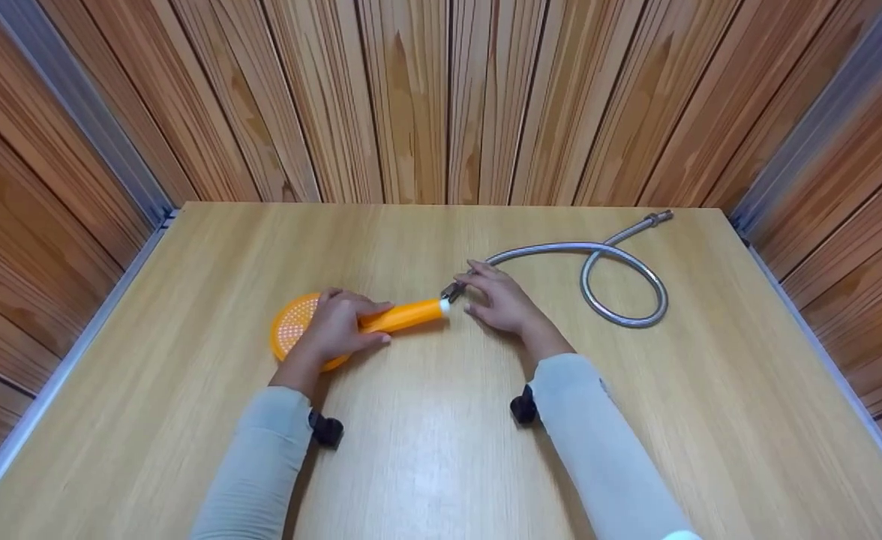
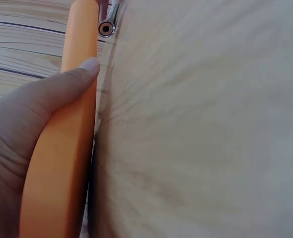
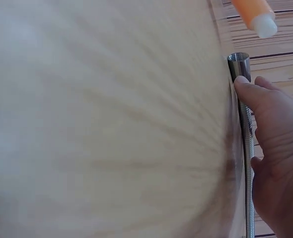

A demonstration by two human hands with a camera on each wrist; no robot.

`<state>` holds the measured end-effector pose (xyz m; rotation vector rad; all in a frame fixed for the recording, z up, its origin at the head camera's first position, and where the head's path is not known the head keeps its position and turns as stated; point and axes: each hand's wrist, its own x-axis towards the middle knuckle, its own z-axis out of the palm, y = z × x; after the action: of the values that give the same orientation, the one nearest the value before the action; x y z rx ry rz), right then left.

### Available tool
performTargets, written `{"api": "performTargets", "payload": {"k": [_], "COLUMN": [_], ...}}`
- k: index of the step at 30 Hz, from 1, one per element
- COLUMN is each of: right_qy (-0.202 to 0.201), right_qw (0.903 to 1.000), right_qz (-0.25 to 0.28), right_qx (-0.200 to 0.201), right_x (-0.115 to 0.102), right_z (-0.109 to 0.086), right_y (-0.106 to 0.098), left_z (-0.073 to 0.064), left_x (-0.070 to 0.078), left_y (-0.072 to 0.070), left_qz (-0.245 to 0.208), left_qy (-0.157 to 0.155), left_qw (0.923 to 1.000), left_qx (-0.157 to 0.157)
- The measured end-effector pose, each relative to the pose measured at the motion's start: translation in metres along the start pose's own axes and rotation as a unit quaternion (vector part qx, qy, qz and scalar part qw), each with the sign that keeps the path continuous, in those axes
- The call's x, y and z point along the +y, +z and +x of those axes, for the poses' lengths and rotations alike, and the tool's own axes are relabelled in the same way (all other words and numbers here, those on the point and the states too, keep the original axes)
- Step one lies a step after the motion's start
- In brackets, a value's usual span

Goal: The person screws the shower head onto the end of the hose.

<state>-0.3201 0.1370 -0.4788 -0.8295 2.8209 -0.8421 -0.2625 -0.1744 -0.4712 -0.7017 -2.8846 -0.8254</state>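
An orange shower head (image 1: 408, 316) with a round perforated face and a white tip lies toward the left of the table. My left hand (image 1: 338, 324) grips it where the handle meets the head; in the left wrist view the thumb lies across the orange handle (image 2: 79, 114). My right hand (image 1: 505, 301) pinches the metal end of a silver shower hose (image 1: 542, 248). In the right wrist view the hose's open connector (image 3: 239, 62) points toward the white tip (image 3: 264, 26), with a gap between them.
The hose runs right and makes a loop on the wooden table (image 1: 441, 450), its other end fitting (image 1: 658, 217) near the back edge. Wood-plank walls (image 1: 411, 97) stand behind and on both sides. Black wrist cameras (image 1: 327, 431) sit on both sleeves.
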Motion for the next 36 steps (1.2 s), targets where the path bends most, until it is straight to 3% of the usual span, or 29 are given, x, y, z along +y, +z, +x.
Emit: {"api": "performTargets", "payload": {"k": [8,18,24,30,36], "right_qy": [0.012,0.026,0.025,0.005,-0.002], "right_qw": [0.9996,0.9993,0.9985,0.9988,0.999], "right_qz": [-0.015,-0.019,-0.041,-0.047,-0.014], "right_qx": [-0.021,-0.018,-0.025,0.012,0.043], "right_x": [-0.006,-0.008,-0.007,-0.005,0.001], "right_z": [0.003,0.007,0.007,0.005,-0.002], "right_y": [-0.003,-0.002,0.001,0.001,0.0], "left_z": [0.001,-0.005,-0.008,-0.01,-0.011], "left_x": [0.005,0.011,0.01,0.009,0.01], "left_y": [-0.003,-0.008,-0.01,-0.014,-0.018], "left_qz": [-0.061,-0.105,-0.109,-0.107,-0.105], "left_qy": [-0.065,-0.079,-0.094,-0.096,-0.093], "left_qw": [0.9959,0.9913,0.9896,0.9896,0.9901], "left_qx": [-0.013,-0.002,-0.003,0.003,0.002]}}
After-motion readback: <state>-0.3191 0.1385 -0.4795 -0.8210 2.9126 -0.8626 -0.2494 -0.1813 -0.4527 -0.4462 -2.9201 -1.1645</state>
